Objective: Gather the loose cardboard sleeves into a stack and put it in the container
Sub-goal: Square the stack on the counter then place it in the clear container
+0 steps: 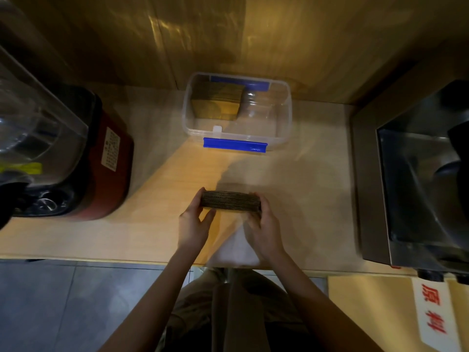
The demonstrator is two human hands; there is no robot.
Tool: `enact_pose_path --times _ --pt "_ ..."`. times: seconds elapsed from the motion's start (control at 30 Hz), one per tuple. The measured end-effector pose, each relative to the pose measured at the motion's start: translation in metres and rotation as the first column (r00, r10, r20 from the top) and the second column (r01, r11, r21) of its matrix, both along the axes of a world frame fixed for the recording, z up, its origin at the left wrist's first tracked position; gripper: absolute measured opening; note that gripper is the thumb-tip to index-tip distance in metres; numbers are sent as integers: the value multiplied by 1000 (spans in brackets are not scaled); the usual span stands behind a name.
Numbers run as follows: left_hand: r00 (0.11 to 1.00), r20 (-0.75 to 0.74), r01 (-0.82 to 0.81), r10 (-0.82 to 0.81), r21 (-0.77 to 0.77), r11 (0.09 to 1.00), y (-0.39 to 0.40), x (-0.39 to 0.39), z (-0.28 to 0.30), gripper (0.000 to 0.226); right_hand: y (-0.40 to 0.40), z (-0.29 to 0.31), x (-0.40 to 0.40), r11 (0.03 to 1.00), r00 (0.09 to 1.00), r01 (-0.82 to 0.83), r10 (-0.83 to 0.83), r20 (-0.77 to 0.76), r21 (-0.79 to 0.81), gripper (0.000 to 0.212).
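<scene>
Sleeves stack [230,202] pinched between our left hand [194,223] and right hand [264,229], fingers clamped on both ends, above counter [157,219]; clear container [237,111] beyond, open.

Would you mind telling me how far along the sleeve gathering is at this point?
The gathering looks done: the brown corrugated cardboard sleeves form one stack, pressed between the left hand and right hand above the pale wooden counter. The clear plastic container with blue clips stands open, with an earlier batch of sleeves already inside. Left: moving this stack into it.
</scene>
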State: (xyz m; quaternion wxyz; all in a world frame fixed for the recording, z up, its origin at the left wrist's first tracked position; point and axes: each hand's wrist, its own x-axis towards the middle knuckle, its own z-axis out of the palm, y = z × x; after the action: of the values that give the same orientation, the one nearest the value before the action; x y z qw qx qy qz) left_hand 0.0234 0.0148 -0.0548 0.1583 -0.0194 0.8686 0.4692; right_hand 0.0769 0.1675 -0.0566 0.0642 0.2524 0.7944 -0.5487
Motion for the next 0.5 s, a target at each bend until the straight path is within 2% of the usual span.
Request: enact_pose_path --times 0.13,0.3,0.5 --pt "998 26 51 -50 -39 998 -2 2 -2 55 3 -2 0 998 997 -58 56 50 35 57" --pt "998 21 60 -59 -67 996 -1 -3 0 51 13 3 -7 984 986 -155 148 80 86 46" --pt "992 -85 86 -93 -78 993 -4 -28 25 43 29 30 -32 970 971 -235 231 63 58 41"
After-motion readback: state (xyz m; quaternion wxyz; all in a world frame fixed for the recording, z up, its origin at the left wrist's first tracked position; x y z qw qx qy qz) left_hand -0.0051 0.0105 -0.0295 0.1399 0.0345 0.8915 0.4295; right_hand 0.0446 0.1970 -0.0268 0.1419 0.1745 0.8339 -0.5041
